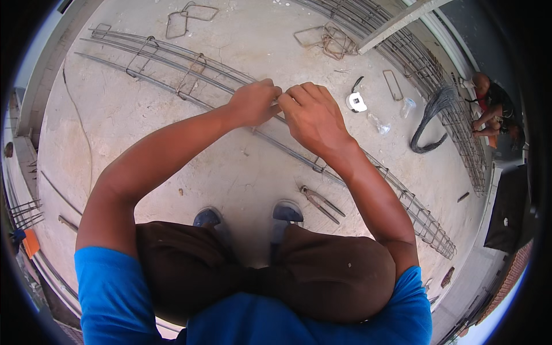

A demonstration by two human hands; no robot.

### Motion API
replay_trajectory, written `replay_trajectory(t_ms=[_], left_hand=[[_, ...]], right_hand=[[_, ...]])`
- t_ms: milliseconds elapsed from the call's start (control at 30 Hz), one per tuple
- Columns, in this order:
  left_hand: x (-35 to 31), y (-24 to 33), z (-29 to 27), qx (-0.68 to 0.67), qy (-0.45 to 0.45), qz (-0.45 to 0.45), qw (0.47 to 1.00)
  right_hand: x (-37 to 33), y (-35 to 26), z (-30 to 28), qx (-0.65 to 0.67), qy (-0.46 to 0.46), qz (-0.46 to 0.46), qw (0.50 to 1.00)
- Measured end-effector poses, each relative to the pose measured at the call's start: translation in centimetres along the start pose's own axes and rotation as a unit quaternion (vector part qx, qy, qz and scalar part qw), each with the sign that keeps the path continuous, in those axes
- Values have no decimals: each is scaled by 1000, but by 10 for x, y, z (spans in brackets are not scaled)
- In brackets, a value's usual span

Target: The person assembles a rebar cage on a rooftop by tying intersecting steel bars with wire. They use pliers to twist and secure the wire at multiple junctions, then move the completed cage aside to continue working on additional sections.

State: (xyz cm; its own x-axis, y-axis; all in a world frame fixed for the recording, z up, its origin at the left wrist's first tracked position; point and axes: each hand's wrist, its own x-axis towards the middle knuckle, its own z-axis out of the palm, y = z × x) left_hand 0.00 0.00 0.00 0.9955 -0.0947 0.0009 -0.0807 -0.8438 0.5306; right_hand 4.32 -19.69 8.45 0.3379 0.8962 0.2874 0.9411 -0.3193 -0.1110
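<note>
A long rebar cage (221, 75) of steel bars and wire stirrups lies across the concrete floor in front of me, running from upper left to lower right. My left hand (257, 103) is closed with its fingertips at the bars near the cage's middle. Right beside it, my right hand (315, 119) is closed too, its thumb and fingers pinched together. The two hands almost meet over the bars, and what sits between their fingers is hidden. A pair of end-cutting pincers (319, 203) rests on the floor near my right foot.
Loose stirrups (333, 43) lie beyond the cage. At the right are a white tape measure (356, 102), a bundle of dark tie wire (430, 119) and more rebar cages (411, 54). Another person (493, 106) squats at the far right. A pale post (397, 27) slants in from the top.
</note>
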Motion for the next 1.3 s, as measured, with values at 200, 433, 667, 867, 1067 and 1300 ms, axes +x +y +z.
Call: replay_trajectory(t_ms=[200,433,667,867,1067,1300], left_hand=[[19,5,0,-126,15,-145,981],[6,-11,17,-468,50,-278,837],[3,-11,10,-503,52,-276,817],[7,-17,7,-439,4,-250,863],[3,-27,14,-420,14,-222,880],[2,-30,18,-368,41,-216,903]], right_hand=[[-205,-38,6,141,-338,183,912],[-343,-48,58,70,-289,320,900],[-361,-73,69,135,-199,419,875],[-336,-82,55,137,-275,425,852],[-436,-89,132,13,-198,313,929],[-433,-83,121,223,-180,463,839]])
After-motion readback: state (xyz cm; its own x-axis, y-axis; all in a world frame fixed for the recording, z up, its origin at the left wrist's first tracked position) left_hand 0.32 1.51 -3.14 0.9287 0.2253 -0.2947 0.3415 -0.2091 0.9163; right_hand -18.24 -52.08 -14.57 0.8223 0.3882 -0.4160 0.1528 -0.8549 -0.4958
